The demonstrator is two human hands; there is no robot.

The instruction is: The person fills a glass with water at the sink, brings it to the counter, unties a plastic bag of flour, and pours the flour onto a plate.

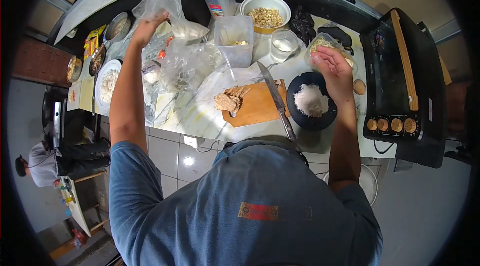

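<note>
At the back left, my left hand [149,30] is closed on a clear plastic bag [167,8] with something pale in its lower end. My right hand [334,68] hangs above the right side of the counter, fingers apart and slightly curled, with nothing in it. It is just over a black plate [296,109] of white powder [311,101] and beside a clear container of pale shreds [325,42]. Between the hands lies an orange cutting board [257,111] with a brown lump [227,103] on it. A large knife [274,91] rests across the board's right side.
A black oven [390,76] bounds the right. Behind the board stand a cup of water [283,46], clear tubs [234,41] and a bowl of chopped pieces [265,3]. A white plate [102,97] is at left. Another person [45,163] stands far left.
</note>
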